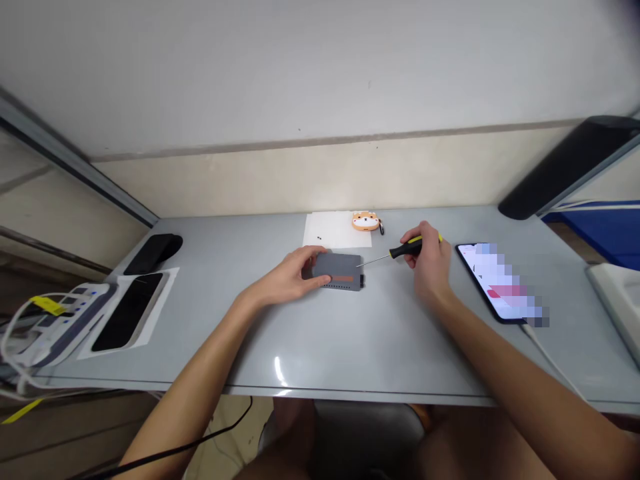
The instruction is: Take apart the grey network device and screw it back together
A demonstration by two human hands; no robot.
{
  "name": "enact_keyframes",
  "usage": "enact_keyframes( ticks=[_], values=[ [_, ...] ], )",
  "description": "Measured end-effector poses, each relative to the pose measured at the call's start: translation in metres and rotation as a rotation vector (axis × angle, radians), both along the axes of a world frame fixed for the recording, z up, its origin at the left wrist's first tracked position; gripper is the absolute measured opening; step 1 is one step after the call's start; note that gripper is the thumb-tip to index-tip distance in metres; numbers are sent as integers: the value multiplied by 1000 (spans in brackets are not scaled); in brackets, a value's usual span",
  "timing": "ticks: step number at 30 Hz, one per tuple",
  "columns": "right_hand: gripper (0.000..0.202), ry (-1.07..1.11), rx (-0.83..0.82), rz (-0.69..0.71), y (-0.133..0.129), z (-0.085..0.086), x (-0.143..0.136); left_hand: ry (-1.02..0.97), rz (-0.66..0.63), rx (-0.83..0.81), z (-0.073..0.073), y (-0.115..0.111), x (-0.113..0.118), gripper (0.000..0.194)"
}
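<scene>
A small grey box (343, 271) with an orange stripe and a row of side vents lies flat on the grey table (320, 333). My left hand (293, 273) rests on its left end and holds it down. My right hand (427, 263) grips a screwdriver (400, 252) with a black and yellow handle. Its thin shaft points left and its tip touches the box's right top edge.
A white paper sheet (333, 230) with two tiny dark screws lies behind the box, beside an orange animal-shaped case (366, 221). A lit phone (500, 283) on a cable lies right. Left are a dark phone (127, 310), a black case (155, 252) and a power strip (60, 320).
</scene>
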State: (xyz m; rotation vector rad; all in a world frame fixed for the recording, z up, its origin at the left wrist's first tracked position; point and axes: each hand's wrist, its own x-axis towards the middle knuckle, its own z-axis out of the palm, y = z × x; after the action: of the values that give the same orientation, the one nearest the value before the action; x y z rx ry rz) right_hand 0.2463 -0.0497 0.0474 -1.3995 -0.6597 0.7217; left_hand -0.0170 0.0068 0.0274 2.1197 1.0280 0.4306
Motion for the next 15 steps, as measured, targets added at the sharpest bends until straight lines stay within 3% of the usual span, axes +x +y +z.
enact_keyframes(
  ticks=[8,15],
  values=[
    [41,-9,12,-13,2,-3,3,-135,-77,-104,-13,12,-11,55],
    [40,-12,-59,88,4,-1,3,-268,-12,-158,-21,17,-4,41]
  ],
)
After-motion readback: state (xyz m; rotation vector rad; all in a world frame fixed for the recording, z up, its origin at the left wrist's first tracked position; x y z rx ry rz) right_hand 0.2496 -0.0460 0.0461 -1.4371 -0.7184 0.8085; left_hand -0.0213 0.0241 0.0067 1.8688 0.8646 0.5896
